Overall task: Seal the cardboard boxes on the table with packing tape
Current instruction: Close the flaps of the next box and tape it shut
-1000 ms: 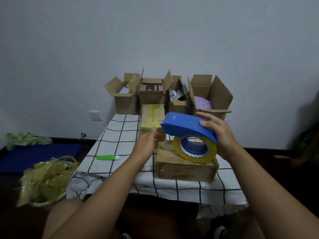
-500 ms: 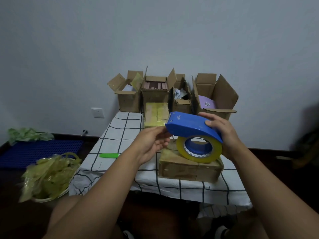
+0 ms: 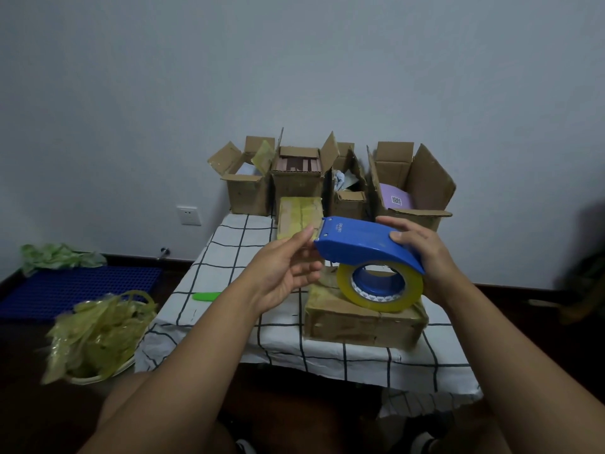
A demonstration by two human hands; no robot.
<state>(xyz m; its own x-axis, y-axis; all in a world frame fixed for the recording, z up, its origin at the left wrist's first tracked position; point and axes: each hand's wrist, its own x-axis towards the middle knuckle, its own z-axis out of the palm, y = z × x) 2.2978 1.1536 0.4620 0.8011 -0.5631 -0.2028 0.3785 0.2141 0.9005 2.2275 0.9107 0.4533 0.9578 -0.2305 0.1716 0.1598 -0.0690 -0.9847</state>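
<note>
Head view: right hand (image 3: 422, 257) grips tape dispenser (image 3: 366, 245), left hand (image 3: 288, 273) loosely open; open box (image 3: 411, 191) holds purple item (image 3: 394, 199).

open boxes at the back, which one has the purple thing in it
The rightmost open box, the largest of the four along the wall. A purple item with a QR-style label shows inside; none of the other three shows anything purple.

Dim, soft light; warped edges
</note>
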